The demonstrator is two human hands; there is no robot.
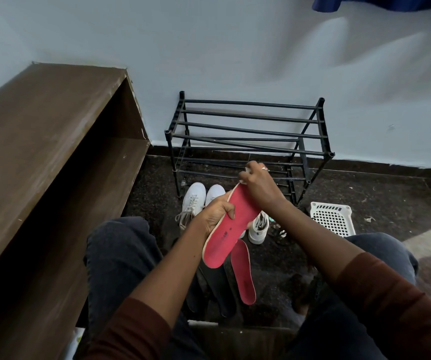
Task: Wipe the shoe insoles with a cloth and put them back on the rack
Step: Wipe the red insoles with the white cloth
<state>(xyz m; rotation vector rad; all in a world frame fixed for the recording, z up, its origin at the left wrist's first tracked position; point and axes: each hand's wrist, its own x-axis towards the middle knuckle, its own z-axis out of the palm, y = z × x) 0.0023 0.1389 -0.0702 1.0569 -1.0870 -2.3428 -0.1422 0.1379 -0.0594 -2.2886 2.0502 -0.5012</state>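
Left hand [218, 214] grips insole [231, 224] mid-length, in front of rack [248, 137]. Its long axis points toward rack. Right hand [257, 184], nearer rack, pinches cloth [245, 171] against insole's far tip.

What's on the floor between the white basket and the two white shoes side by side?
Another white sneaker, partly hidden by the pink insole that the left hand holds, as the head view shows.
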